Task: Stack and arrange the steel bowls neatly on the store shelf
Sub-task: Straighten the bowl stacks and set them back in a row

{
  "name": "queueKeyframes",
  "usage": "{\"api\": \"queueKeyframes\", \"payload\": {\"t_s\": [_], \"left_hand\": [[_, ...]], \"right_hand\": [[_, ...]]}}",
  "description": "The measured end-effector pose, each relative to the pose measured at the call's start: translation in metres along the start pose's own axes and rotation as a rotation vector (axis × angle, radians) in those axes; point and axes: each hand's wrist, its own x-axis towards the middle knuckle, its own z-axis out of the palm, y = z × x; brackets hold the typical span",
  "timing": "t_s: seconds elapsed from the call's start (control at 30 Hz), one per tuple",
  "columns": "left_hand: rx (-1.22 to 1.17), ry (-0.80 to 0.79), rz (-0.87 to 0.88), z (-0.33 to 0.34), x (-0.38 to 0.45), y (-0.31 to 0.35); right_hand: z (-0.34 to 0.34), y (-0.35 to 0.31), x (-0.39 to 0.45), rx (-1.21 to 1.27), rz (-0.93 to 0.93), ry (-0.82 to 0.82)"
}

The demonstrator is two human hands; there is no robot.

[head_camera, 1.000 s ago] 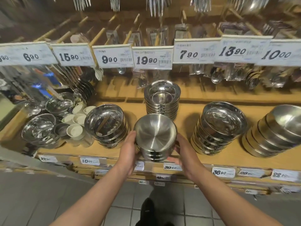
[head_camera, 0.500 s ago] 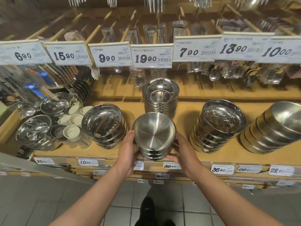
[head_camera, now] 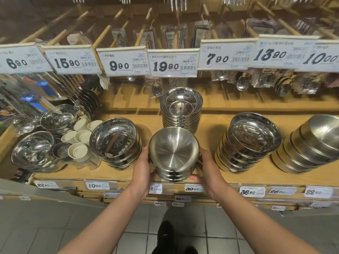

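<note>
Risk read, left to right along the shelf [head_camera: 183, 177].

Far left end: loose shiny bowls [head_camera: 33, 150] with small white cups [head_camera: 78, 152] crowded just beside them. Clutter is well apart from the hands, low risk unless an elbow swings wide.

Next: a leaning stack of polished bowls [head_camera: 115, 142], tilted toward the front edge. The left hand [head_camera: 142, 170] sits between it and the held stack, near its lower right side. A nudge from that wrist would likely slide the top bowl off.

Centre, at the front edge: small brushed bowl stack [head_camera: 173, 153], a few bowls nested, top one tilted toward the camera. Left hand presses its left side, fingers curved around it; right hand [head_camera: 206, 166] cups the right side, fingers curled behind the wall. Both hands grip the stack. Cannot tell if its base rests fully on the shelf or is lifted. It sits right at the lip, above the price tags [head_camera: 194, 188], so a slip or uneven squeeze could tip it onto the floor. Smooth steel, likely slick.

Behind it: tall upright stack [head_camera: 181, 111], near. Pushing the held stack back too far could knock it.

Right: two more leaning stacks [head_camera: 247, 142] and [head_camera: 310, 145], well apart. Low risk.
</note>
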Motion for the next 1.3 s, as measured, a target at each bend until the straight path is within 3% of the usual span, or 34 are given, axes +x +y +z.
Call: {"api": "queueKeyframes", "payload": {"t_s": [0.53,1.03,1.3], "left_hand": [[0.057,-0.024,-0.039,-0.002,0.025,-0.008],[-0.043,-0.063,-0.093,0.003,0.043,-0.004],[-0.033,-0.07,-0.02,0.002,0.031,-0.002]], "right_hand": [[0.003,0.004,0.012,0.015,0.04,0.029],[0.008,-0.002,0.029,0.088,0.072,0.034],[0.003,0.001,0.025,0.065,0.045,0.015]]}}
